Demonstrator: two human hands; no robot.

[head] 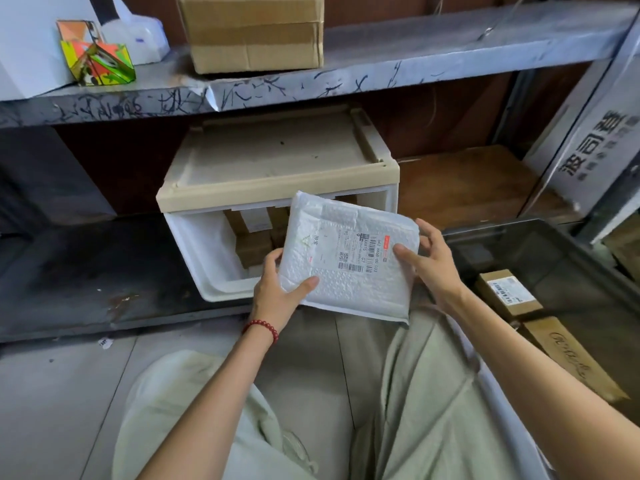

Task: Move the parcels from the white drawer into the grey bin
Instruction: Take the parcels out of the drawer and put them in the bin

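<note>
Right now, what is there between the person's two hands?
The white padded parcel: the left hand and right hand grip its opposite edges, as the head view shows.

Bare floor in grey bin [561, 258] beyond two brown boxes [507, 294]; shelf edge [311, 88] low over white drawer [204, 251]

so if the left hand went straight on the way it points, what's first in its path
Carrying the white parcel, the left hand would likely reach the white drawer first, though depth is unclear.

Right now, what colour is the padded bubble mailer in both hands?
The padded bubble mailer is white, with a barcoded label; head view shows it.
</note>
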